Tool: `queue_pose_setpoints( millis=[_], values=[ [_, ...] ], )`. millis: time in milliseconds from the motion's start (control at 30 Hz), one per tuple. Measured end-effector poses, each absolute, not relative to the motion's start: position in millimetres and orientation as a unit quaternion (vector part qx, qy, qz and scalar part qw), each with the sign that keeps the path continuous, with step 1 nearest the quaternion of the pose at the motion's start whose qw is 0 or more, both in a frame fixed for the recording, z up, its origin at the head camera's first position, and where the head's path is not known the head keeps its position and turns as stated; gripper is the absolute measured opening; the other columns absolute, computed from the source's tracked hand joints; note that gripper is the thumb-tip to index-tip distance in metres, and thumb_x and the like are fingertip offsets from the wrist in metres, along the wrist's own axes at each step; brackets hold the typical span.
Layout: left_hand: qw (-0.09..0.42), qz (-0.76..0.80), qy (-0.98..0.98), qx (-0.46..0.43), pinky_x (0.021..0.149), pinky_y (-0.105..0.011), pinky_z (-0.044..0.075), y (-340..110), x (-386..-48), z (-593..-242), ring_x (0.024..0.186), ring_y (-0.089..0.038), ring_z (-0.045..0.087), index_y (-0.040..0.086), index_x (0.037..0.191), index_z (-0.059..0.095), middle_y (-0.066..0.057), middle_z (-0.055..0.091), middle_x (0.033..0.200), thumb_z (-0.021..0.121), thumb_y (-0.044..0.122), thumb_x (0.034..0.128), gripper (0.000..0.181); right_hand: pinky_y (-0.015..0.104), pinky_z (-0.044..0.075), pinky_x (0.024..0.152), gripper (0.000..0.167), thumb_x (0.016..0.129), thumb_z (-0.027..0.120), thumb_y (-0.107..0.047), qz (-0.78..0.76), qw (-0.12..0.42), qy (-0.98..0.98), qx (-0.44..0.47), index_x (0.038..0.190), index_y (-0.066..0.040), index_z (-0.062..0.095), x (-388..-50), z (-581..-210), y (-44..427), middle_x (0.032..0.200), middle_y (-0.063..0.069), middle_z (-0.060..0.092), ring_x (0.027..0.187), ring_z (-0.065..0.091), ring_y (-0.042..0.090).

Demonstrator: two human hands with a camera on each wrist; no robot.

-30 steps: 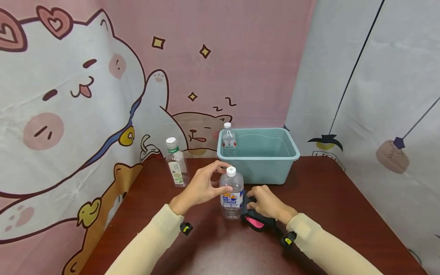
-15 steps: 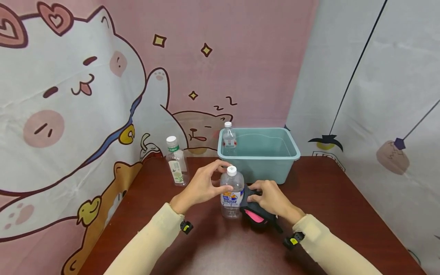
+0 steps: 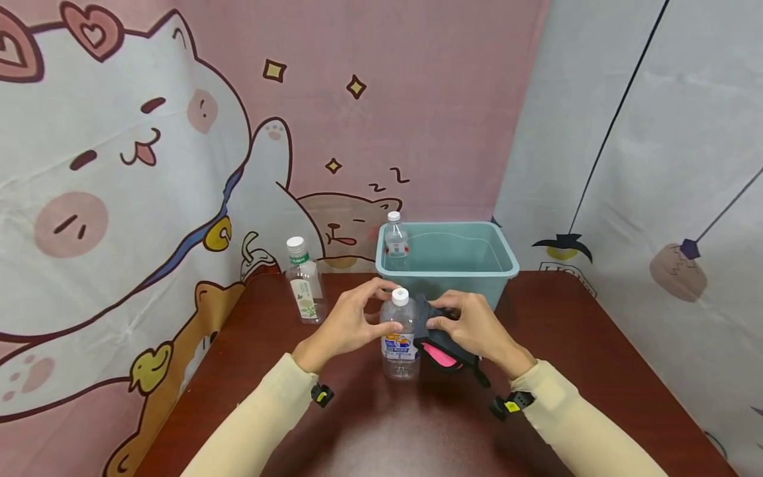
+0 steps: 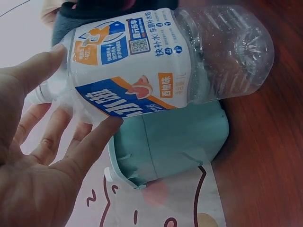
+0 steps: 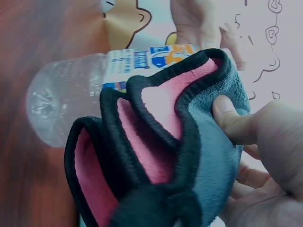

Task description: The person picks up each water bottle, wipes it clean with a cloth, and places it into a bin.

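A large clear plastic bottle (image 3: 400, 344) with a white cap and a blue, orange and white label stands upright on the table. My left hand (image 3: 352, 324) holds its upper part from the left, thumb in front and fingers behind. In my right hand (image 3: 473, 324) is a folded grey cloth (image 5: 213, 137) with black edging and a pink inner side, pinched between thumb and fingers. The cloth is against or very near the bottle's right side. Part of the label is hidden behind the cloth in the right wrist view.
A light blue plastic tub (image 3: 453, 285) stands behind my hands, with a small capped bottle (image 3: 396, 242) upright in its left corner. Farther left, a clear bottle (image 3: 306, 291) with a green-and-white label stands on the dark red table (image 3: 572, 344). Printed curtains hang behind.
My right hand has raised the cloth up along the bottle's right side, and the wrist has turned a little. My left hand and the bottle have stayed in place.
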State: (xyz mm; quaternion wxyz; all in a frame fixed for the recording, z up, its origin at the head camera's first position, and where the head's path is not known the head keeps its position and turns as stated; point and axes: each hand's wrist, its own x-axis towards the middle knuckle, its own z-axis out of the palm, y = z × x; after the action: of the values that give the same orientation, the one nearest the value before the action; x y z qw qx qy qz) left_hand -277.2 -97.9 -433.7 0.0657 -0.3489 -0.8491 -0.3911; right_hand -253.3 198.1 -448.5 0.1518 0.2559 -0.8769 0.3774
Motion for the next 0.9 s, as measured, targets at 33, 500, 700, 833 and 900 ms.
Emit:
queue_pose_setpoints(
  millis=[33, 500, 700, 833, 900],
  values=[
    [0.066, -0.392, -0.848, -0.350, 0.101, -0.049, 0.073, -97.8, -277.1, -434.1, 0.134, -0.029, 0.076, 0.027, 0.154, 0.064, -0.005, 0.077, 0.145, 0.102, 0.029, 0.0939, 0.071, 0.025, 0.062, 0.074, 0.033, 0.094, 0.098, -0.009, 0.378, 0.157, -0.875, 0.258, 0.126, -0.005, 0.090, -253.3, -446.7, 197.5, 0.109, 0.003, 0.086, 0.083, 0.068, 0.010],
    [0.085, -0.377, -0.849, -0.359, 0.112, -0.050, 0.067, -98.9, -277.6, -433.2, 0.129, -0.022, 0.076, 0.026, 0.153, 0.065, -0.003, 0.079, 0.138, 0.102, 0.026, 0.0940, 0.069, 0.030, 0.061, 0.081, 0.033, 0.094, 0.100, -0.016, 0.384, 0.202, -0.862, 0.264, 0.125, -0.011, 0.091, -253.1, -428.0, 179.2, 0.111, 0.000, 0.085, 0.098, 0.075, 0.016],
    [0.089, -0.377, -0.849, -0.358, 0.103, -0.045, 0.070, -98.1, -276.9, -432.8, 0.127, -0.022, 0.077, 0.027, 0.153, 0.065, -0.003, 0.079, 0.137, 0.102, 0.028, 0.0945, 0.069, 0.029, 0.064, 0.083, 0.031, 0.095, 0.099, -0.014, 0.377, 0.183, -0.872, 0.253, 0.125, -0.010, 0.091, -251.3, -427.0, 181.1, 0.113, 0.002, 0.085, 0.098, 0.074, 0.016],
    [0.083, -0.379, -0.851, -0.355, 0.097, -0.043, 0.072, -97.3, -276.4, -432.4, 0.128, -0.024, 0.076, 0.027, 0.153, 0.065, -0.004, 0.079, 0.139, 0.102, 0.028, 0.0941, 0.070, 0.029, 0.066, 0.082, 0.029, 0.095, 0.099, -0.012, 0.369, 0.173, -0.879, 0.248, 0.123, -0.008, 0.090, -250.1, -428.3, 183.4, 0.113, 0.004, 0.084, 0.094, 0.074, 0.015],
    [0.079, -0.379, -0.852, -0.352, 0.096, -0.044, 0.072, -97.3, -276.3, -432.7, 0.129, -0.024, 0.076, 0.026, 0.153, 0.065, -0.004, 0.079, 0.140, 0.102, 0.027, 0.0939, 0.070, 0.029, 0.066, 0.081, 0.029, 0.095, 0.099, -0.011, 0.366, 0.169, -0.882, 0.245, 0.122, -0.008, 0.090, -249.6, -430.4, 185.0, 0.113, 0.004, 0.085, 0.092, 0.074, 0.014]
  ],
)
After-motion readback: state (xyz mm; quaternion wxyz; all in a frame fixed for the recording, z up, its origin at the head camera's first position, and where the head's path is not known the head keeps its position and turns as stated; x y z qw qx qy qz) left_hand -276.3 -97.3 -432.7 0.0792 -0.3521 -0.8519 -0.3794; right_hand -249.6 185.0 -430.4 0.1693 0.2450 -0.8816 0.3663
